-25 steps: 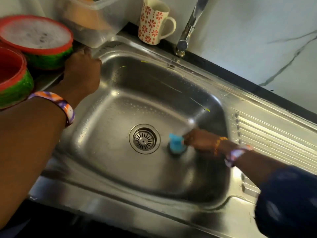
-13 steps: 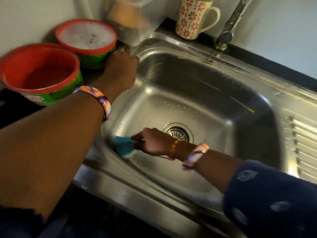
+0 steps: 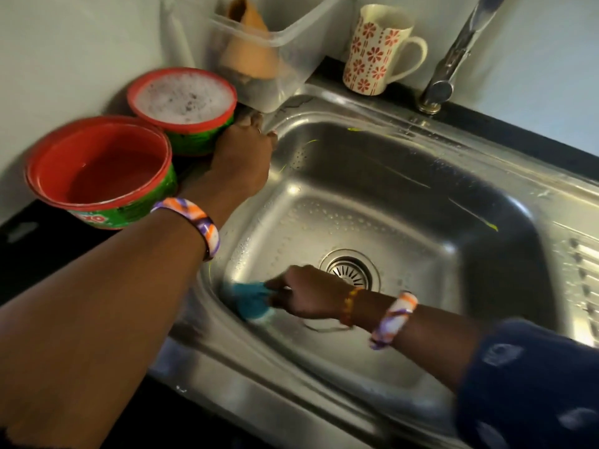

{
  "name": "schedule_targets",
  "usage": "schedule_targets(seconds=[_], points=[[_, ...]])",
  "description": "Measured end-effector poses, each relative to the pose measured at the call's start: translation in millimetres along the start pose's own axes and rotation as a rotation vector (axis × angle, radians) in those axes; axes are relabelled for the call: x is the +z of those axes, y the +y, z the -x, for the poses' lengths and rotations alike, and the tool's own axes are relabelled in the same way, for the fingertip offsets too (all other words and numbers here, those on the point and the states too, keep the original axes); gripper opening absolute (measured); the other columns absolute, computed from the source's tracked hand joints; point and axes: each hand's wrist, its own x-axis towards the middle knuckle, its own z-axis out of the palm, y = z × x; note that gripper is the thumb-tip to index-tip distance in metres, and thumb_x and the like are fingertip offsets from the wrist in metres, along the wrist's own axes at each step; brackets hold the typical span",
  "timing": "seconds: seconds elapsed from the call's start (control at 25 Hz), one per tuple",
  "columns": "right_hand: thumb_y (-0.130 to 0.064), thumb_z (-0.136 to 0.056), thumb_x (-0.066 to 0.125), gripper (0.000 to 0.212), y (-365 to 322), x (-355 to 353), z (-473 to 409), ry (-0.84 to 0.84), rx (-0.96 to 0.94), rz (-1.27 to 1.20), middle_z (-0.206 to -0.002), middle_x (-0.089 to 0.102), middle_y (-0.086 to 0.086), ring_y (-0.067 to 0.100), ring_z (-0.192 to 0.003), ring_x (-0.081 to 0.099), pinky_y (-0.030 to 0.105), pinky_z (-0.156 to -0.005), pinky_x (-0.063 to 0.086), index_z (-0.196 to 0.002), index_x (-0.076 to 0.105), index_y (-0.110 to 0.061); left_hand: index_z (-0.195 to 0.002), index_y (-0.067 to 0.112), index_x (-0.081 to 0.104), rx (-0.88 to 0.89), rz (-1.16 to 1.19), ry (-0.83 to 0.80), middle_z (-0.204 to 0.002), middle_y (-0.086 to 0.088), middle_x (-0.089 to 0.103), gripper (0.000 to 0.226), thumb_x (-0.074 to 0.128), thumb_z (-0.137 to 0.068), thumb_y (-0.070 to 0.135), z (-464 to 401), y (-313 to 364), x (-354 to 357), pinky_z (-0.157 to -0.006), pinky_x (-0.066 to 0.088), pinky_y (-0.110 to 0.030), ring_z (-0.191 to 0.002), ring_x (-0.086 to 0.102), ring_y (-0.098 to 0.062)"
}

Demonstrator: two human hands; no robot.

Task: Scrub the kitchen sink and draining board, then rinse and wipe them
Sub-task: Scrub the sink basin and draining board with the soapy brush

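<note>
A stainless steel sink (image 3: 405,202) fills the middle of the view, its basin wet, with a round drain (image 3: 350,270) in the bottom. My right hand (image 3: 311,296) grips a blue scrubbing sponge (image 3: 251,299) and presses it into the basin's near-left corner. My left hand (image 3: 241,160) rests on the sink's far-left rim, its fingers curled over the edge. The ribbed draining board (image 3: 583,270) shows at the right edge. Small yellow-green smears mark the basin's back wall.
Two red-rimmed green tubs stand left of the sink: one (image 3: 181,98) holds foamy water, the nearer one (image 3: 100,170) holds clear water. A clear plastic container (image 3: 275,43), a flowered mug (image 3: 376,50) and the tap (image 3: 453,56) line the back.
My right hand swept the sponge from right of the drain to the basin's near-left corner. The view shifted left, bringing both tubs into sight. My left hand stays on the rim.
</note>
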Motion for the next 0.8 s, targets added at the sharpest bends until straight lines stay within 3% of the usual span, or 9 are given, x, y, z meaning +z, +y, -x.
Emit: schedule_targets(seconds=[0.08,0.16,0.2,0.32,0.44,0.56,0.64,0.72,0.8], points=[[-0.033,-0.094,0.051,0.031,18,-13,38,-0.144,0.082,0.06,-0.101,0.071,0.006,0.02,-0.088,0.066,0.031,-0.081,0.051,-0.117,0.065,-0.018,-0.144,0.014,0.035,0.027,-0.024,0.009,-0.15,-0.019,0.03,0.043,0.035,-0.101,0.023,2,0,-1,-0.106,0.031,-0.034,-0.141,0.022,-0.03],[-0.031,-0.095,0.05,0.032,27,-20,83,-0.307,0.198,-0.065,-0.089,0.07,-0.003,0.007,-0.068,0.063,0.02,-0.067,0.05,-0.121,0.063,-0.02,-0.144,0.013,0.034,0.033,-0.034,0.002,-0.15,-0.02,0.03,0.043,0.033,-0.102,0.022,3,-1,-1,-0.107,0.029,-0.035,-0.141,0.02,-0.031],[-0.032,-0.095,0.049,0.033,27,-21,88,-0.306,0.238,-0.076,-0.094,0.07,-0.004,0.005,-0.071,0.063,0.019,-0.068,0.049,-0.124,0.061,-0.021,-0.144,0.013,0.034,0.033,-0.019,0.004,-0.15,-0.02,0.03,0.043,0.033,-0.102,0.022,3,-2,0,-0.108,0.028,-0.035,-0.141,0.02,-0.031],[-0.031,-0.096,0.046,0.03,6,-12,28,-0.074,0.119,0.002,-0.11,0.067,0.008,0.023,-0.1,0.063,0.03,-0.084,0.046,-0.117,0.063,-0.018,-0.144,0.012,0.035,0.032,0.032,0.002,-0.149,-0.02,0.031,0.043,0.033,-0.102,0.021,1,-4,0,-0.11,0.026,-0.035,-0.142,0.019,-0.031],[-0.034,-0.094,0.049,0.031,-17,-11,-27,0.039,0.045,-0.066,-0.105,0.068,0.01,0.024,-0.097,0.064,0.03,-0.082,0.048,-0.115,0.064,-0.017,-0.146,0.015,0.029,0.031,-0.003,-0.021,-0.152,-0.019,0.024,0.046,0.035,-0.101,0.025,2,-2,-1,-0.113,0.022,-0.034,-0.143,0.016,-0.03],[-0.026,-0.095,0.05,0.03,0,-29,19,-0.197,0.067,-0.092,-0.067,0.061,0.006,-0.002,-0.049,0.057,0.012,-0.05,0.044,-0.116,0.064,-0.01,-0.146,0.013,0.03,0.02,-0.005,-0.006,-0.152,-0.021,0.024,0.046,0.035,-0.101,0.023,2,1,2,-0.113,0.023,-0.036,-0.142,0.017,-0.033],[-0.025,-0.095,0.05,0.031,15,-33,59,-0.396,0.205,-0.103,-0.058,0.051,0.003,0.002,-0.035,0.044,0.008,-0.037,0.033,-0.117,0.064,-0.009,-0.146,0.013,0.03,0.017,-0.007,-0.022,-0.151,-0.022,0.025,0.047,0.037,-0.101,0.022,2,0,4,-0.112,0.023,-0.037,-0.142,0.017,-0.033],[-0.029,-0.096,0.048,0.032,15,-34,69,-0.389,0.237,-0.002,-0.071,0.062,0.013,0.009,-0.05,0.051,0.01,-0.046,0.038,-0.118,0.064,-0.011,-0.146,0.013,0.029,0.023,-0.009,-0.026,-0.151,-0.022,0.025,0.048,0.039,-0.1,0.023,2,0,4,-0.112,0.024,-0.036,-0.142,0.018,-0.033],[-0.03,-0.097,0.045,0.033,7,-28,29,-0.228,0.14,0.069,-0.094,0.068,0.018,0.023,-0.078,0.061,0.023,-0.069,0.048,-0.114,0.065,-0.009,-0.147,0.014,0.028,0.022,-0.041,-0.015,-0.151,-0.022,0.024,0.051,0.041,-0.098,0.026,2,2,3,-0.112,0.024,-0.035,-0.142,0.019,-0.033]])
